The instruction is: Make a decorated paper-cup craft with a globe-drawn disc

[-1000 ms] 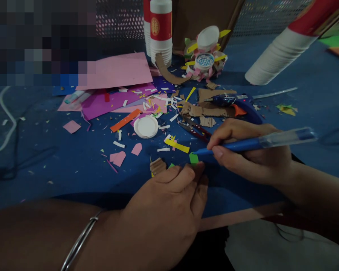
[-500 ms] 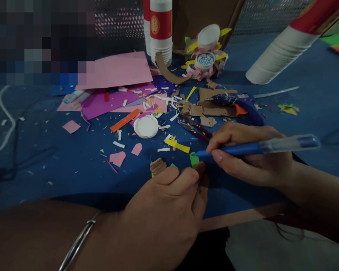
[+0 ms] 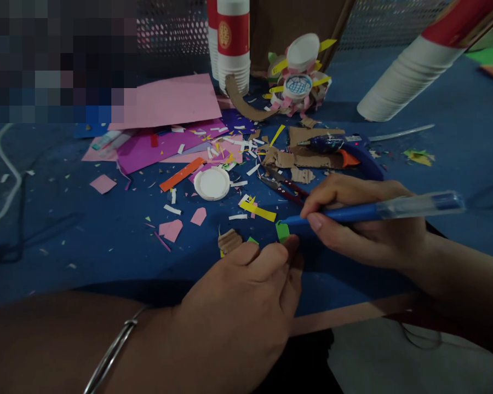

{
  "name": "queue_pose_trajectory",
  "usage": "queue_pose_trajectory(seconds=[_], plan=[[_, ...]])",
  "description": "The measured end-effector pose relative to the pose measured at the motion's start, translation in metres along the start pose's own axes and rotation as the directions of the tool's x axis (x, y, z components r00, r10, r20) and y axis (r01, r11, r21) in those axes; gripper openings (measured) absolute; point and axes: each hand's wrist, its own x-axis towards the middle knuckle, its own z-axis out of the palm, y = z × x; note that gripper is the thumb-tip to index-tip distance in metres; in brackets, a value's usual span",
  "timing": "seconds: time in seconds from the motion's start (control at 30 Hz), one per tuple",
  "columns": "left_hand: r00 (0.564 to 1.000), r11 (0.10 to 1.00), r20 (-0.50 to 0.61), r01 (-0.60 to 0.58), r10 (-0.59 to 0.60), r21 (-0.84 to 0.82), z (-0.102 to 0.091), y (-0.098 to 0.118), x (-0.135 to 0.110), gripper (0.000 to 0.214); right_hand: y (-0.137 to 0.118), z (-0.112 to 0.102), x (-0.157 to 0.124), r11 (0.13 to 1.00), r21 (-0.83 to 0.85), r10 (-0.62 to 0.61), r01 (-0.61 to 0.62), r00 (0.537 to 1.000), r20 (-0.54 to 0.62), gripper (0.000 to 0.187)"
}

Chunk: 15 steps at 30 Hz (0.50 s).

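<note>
My right hand (image 3: 361, 224) is closed around a blue pen (image 3: 345, 214), its tip touching the top of a small green paper strip (image 3: 283, 232). The lower end of that strip is pinched by my left hand (image 3: 250, 295), whose fingers partly cover it. A corrugated cardboard piece (image 3: 229, 241) and another bit of green paper show just beyond the left knuckles. Above the strip lie a yellow paper strip (image 3: 258, 211) and a white round paper disc (image 3: 212, 183). Scissors (image 3: 282, 189) rest beside my right fingertips, their handles partly hidden.
A glue gun (image 3: 337, 143) lies over cardboard scraps. Behind stand a paper-cup stack (image 3: 234, 38) and a small craft figure (image 3: 299, 82); another cup stack (image 3: 406, 76) leans at right. Pink sheet (image 3: 172, 101) and purple paper (image 3: 160, 145) lie at back left, with many scattered clippings.
The pen's rear end has tipped slightly upward or away, while its tip stays at the top of the green strip. My left hand has hardly moved.
</note>
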Motion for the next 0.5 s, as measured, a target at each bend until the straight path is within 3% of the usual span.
queue_pose_trajectory(seconds=[0.5], plan=[[0.999, 0.999, 0.036, 0.006, -0.008, 0.042, -0.0006, 0.0052, 0.0002, 0.050, -0.0008, 0.0000, -0.0028, 0.999, -0.041, -0.003, 0.003, 1.000, -0.016, 0.015]])
